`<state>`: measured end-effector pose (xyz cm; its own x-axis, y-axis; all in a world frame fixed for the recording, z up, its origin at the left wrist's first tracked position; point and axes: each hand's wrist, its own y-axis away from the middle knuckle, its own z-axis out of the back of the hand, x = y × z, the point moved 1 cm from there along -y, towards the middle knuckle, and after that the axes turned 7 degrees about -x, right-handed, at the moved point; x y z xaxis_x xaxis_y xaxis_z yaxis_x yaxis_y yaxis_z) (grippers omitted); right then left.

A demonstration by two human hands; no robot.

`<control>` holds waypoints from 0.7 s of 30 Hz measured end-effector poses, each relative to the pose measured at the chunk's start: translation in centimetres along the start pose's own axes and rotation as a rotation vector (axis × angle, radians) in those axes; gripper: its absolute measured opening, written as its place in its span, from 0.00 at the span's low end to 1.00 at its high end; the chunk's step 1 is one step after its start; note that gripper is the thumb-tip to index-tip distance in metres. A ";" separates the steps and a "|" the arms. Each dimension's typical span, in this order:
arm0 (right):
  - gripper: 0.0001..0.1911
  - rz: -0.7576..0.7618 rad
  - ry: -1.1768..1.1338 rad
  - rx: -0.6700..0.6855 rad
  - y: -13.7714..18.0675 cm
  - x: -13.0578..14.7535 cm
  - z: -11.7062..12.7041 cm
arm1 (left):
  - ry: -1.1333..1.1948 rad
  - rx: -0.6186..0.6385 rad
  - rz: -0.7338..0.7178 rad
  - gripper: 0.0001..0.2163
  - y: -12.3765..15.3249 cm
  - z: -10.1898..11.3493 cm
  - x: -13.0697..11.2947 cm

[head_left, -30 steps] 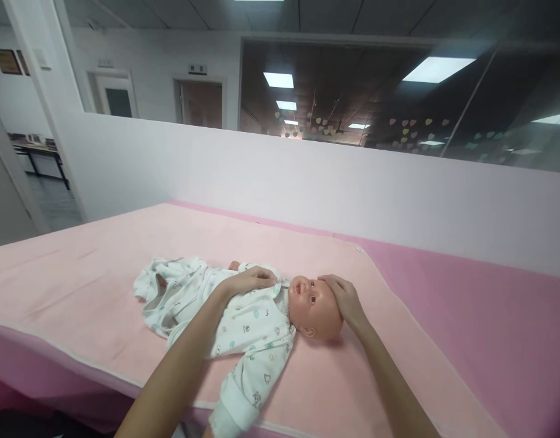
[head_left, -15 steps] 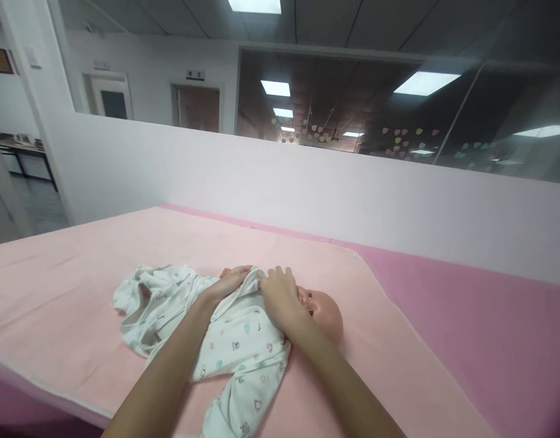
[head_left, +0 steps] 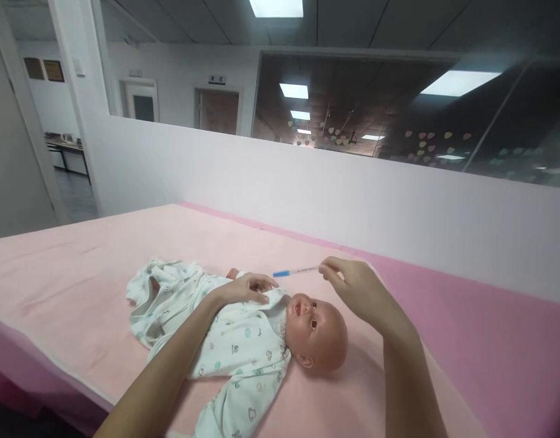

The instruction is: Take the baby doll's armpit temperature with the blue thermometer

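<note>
A baby doll [head_left: 319, 334] lies on its back, head to the right. It is dressed in a white printed baby outfit [head_left: 243, 340]. My left hand [head_left: 246, 288] rests on the doll's chest, its curved thumb and fingers at the front edge of the outfit near the collar; part of this grip is hidden. Beyond the doll's head, my right hand [head_left: 348, 283] pinches one end of a slim thermometer [head_left: 298, 271]. The thermometer's blue end points left, above the doll's chest, and its clear part has small marks.
Under the doll is a pink padded sheet [head_left: 92, 255] on a darker pink surface [head_left: 490, 310]. A low white wall [head_left: 330, 188] with glass above it stands behind. The outfit's loose lower part [head_left: 156, 304] lies bunched to the left.
My right hand has moved from the collar up and right, and the thermometer now shows in its fingers. The doll's face is uncovered. My left hand stays at the chest. The view has shifted slightly.
</note>
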<state>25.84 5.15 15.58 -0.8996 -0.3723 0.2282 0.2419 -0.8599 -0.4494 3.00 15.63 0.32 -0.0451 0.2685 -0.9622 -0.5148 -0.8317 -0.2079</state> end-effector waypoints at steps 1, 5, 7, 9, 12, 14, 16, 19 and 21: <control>0.17 -0.029 -0.084 -0.014 0.0 -0.3 0.3 | 0.038 0.075 -0.020 0.24 0.2 0.0 -0.1; 0.17 -0.021 -0.352 0.004 -0.8 -0.7 -0.7 | 0.492 0.058 -0.112 0.29 0.8 0.2 -0.2; 0.18 0.019 -0.428 0.032 -1.4 -0.5 -1.7 | 0.735 -0.104 -0.161 0.22 0.9 0.4 -0.1; 0.18 0.052 -0.472 0.068 -1.8 -0.3 -2.6 | 0.888 -0.262 -0.171 0.13 0.9 0.6 0.0; 0.17 0.057 -0.482 0.161 -2.1 -0.2 -3.7 | 0.999 -0.395 -0.153 0.08 0.9 0.7 0.0; 0.16 0.039 -0.463 0.224 -2.1 -0.3 -4.2 | 1.025 -0.425 -0.153 0.08 0.9 0.8 0.0; 0.15 0.047 -0.433 0.256 -2.0 -0.5 -4.6 | 1.024 -0.429 -0.151 0.09 1.0 0.8 0.0; 0.14 0.089 -0.370 0.250 -1.9 -0.6 -4.8 | 0.988 -0.407 -0.105 0.09 0.9 0.8 -0.1; 0.14 0.094 -0.334 0.232 -1.9 -0.6 -5.0 | 0.967 -0.416 -0.062 0.09 0.9 0.7 -0.2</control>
<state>24.11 8.74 12.00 -0.7116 -0.5132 0.4798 0.4273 -0.8583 -0.2843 1.95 15.20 0.46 0.7673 -0.0330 -0.6404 -0.1499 -0.9802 -0.1292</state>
